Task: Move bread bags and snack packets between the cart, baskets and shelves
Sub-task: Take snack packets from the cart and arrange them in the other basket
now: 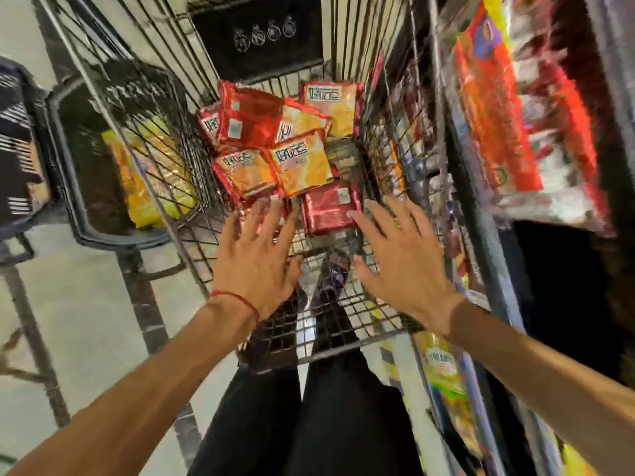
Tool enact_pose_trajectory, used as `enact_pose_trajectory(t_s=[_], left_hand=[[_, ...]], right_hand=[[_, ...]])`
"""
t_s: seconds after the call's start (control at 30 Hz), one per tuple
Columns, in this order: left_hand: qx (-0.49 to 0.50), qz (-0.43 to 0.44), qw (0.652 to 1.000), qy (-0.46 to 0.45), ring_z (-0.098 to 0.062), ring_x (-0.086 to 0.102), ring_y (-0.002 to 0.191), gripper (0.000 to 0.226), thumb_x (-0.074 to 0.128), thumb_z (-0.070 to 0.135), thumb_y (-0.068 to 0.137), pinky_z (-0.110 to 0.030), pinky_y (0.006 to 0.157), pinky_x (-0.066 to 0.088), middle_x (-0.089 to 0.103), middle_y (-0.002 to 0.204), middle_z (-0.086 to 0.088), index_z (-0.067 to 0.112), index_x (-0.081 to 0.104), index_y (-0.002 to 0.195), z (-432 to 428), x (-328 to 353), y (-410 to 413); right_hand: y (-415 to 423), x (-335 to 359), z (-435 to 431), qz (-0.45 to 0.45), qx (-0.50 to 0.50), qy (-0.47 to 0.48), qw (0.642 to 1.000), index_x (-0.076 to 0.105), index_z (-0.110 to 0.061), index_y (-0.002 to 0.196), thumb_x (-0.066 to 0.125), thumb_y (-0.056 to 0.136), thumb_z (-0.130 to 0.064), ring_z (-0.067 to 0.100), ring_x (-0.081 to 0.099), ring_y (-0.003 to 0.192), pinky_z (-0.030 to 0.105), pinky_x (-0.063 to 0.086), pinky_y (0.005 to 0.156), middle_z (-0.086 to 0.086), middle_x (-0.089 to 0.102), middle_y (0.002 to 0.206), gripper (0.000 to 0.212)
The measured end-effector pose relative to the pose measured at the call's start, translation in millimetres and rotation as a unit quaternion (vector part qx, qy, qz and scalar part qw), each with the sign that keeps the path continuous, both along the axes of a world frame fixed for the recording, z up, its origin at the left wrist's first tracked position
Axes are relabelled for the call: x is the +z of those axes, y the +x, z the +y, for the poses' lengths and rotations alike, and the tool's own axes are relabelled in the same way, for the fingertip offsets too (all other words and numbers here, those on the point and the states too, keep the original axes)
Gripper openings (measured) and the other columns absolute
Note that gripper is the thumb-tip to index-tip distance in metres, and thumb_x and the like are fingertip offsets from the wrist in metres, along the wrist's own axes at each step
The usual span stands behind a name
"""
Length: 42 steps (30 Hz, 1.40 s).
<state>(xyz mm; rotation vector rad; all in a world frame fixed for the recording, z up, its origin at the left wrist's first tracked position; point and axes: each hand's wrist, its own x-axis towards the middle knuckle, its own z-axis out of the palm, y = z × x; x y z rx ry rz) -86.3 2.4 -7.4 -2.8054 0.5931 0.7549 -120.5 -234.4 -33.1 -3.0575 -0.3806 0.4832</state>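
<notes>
Several red and orange snack packets [297, 164] lie heaped in the far half of a wire cart [343, 324]. A dark red packet [328, 209] lies nearest me, back side up. My left hand [257, 255], with a red thread on the wrist, hovers over the cart with fingers spread, its tips at the near edge of the heap. My right hand [398, 259] is spread too, its fingertips at the right edge of the dark red packet. Neither hand holds anything.
A black basket [68, 159] with yellow packets [151, 173] stands left of the cart, a second dark basket [17, 159] beyond it. Shelves [481, 235] stocked with red and orange packets [508, 108] run along the right side. My legs show through the cart's mesh floor.
</notes>
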Motion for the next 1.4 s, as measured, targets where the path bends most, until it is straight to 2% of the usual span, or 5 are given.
enact_pose_trajectory(t_s=[0.3,0.67,1.03,1.2,1.4], left_hand=[[0.208,0.024,0.977,-0.05,-0.03,0.018,0.155,0.067,0.026,0.059,0.102,-0.052,0.123,0.022,0.022,0.169,-0.004,0.026,0.022,0.16,1.5,-88.1,-0.7],[0.288,0.059,0.953,-0.066,-0.03,0.023,0.151,0.065,0.034,0.056,0.1,-0.052,0.122,0.024,0.027,0.163,-0.004,0.027,0.028,0.157,10.6,-137.2,-4.2],[0.296,0.075,0.948,-0.087,-0.028,0.019,0.153,0.066,0.037,0.054,0.101,-0.05,0.124,0.02,0.023,0.166,-0.003,0.03,0.021,0.16,8.6,-136.2,-5.8],[0.304,0.085,0.945,-0.087,-0.029,0.02,0.152,0.064,0.037,0.054,0.101,-0.051,0.124,0.022,0.027,0.164,-0.005,0.029,0.023,0.159,7.4,-138.9,-7.3],[0.306,0.086,0.945,-0.082,-0.029,0.024,0.15,0.063,0.035,0.055,0.101,-0.052,0.123,0.026,0.033,0.158,-0.006,0.028,0.026,0.157,8.4,-145.3,-8.7]], right_hand=[[48.5,-95.2,13.8,0.014,0.008,0.055,0.998,0.052,-0.013,0.15,0.051,0.097,-0.048,0.036,0.037,0.148,0.053,0.025,0.125,0.013,0.049,0.157,0.063],[102.4,-206.5,27.6,0.177,-0.096,0.113,0.973,0.018,-0.009,0.164,0.07,0.094,-0.05,0.03,0.008,0.161,0.045,0.01,0.132,0.013,0.018,0.172,0.096],[92.7,-200.3,12.4,0.199,-0.122,0.044,0.971,0.059,-0.014,0.135,0.072,0.073,-0.08,0.032,0.044,0.127,0.048,0.042,0.107,0.01,0.053,0.129,0.092],[88.3,-198.9,9.2,0.232,-0.199,0.131,0.943,0.052,-0.016,0.133,0.078,0.088,-0.054,0.028,0.054,0.123,0.04,0.047,0.101,0.006,0.056,0.131,0.064],[90.3,-201.9,13.9,0.288,-0.2,0.135,0.927,0.035,-0.016,0.156,0.071,0.093,-0.054,0.033,0.052,0.135,0.054,0.044,0.112,0.008,0.055,0.148,0.082]])
